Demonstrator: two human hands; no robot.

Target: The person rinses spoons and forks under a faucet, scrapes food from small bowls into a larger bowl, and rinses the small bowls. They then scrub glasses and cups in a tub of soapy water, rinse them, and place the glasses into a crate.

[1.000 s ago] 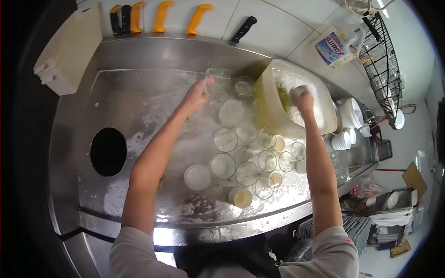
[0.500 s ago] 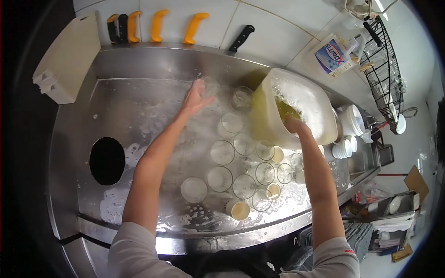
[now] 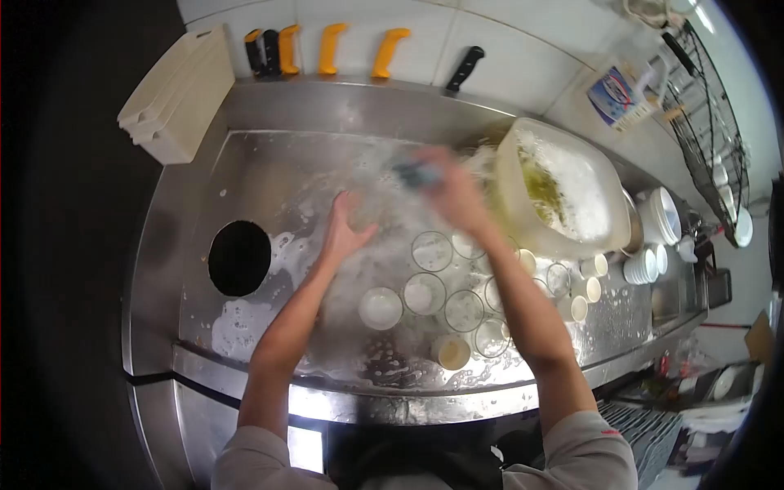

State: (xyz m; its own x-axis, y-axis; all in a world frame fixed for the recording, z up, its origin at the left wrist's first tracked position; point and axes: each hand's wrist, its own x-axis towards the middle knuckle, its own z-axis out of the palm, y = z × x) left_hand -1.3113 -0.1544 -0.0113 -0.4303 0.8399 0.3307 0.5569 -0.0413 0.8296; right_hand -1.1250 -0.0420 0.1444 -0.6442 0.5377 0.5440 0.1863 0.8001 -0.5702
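Note:
My left hand (image 3: pixel 347 235) is over the steel counter (image 3: pixel 269 163), its fingers and thumb curved around a clear drinking glass that is faint and hard to make out. To its right, my right hand (image 3: pixel 451 192) is smeared by motion and grips a dark blue-green scouring pad (image 3: pixel 417 174). Just past that hand stands a translucent tub (image 3: pixel 563 237) of yellowish, foamy water. Several clear glasses stand in front, among them one glass (image 3: pixel 431 251) and a frothy glass (image 3: pixel 380 308). Beside them is a cream cup (image 3: pixel 452 352). My right forearm covers some of the glasses.
A round hole (image 3: pixel 239 258) opens in the counter at left. Knives with orange handles (image 3: pixel 332 49) hang on the tiled wall, near a beige bin (image 3: pixel 184 94). At right are a wire rack (image 3: pixel 706 122), a labelled jug (image 3: pixel 625 94) and white containers (image 3: pixel 660 216).
My right hand has come out of the tub and moved left with the scouring pad. My left hand has moved nearer to me. The whole view has shifted, so the counter appears further right.

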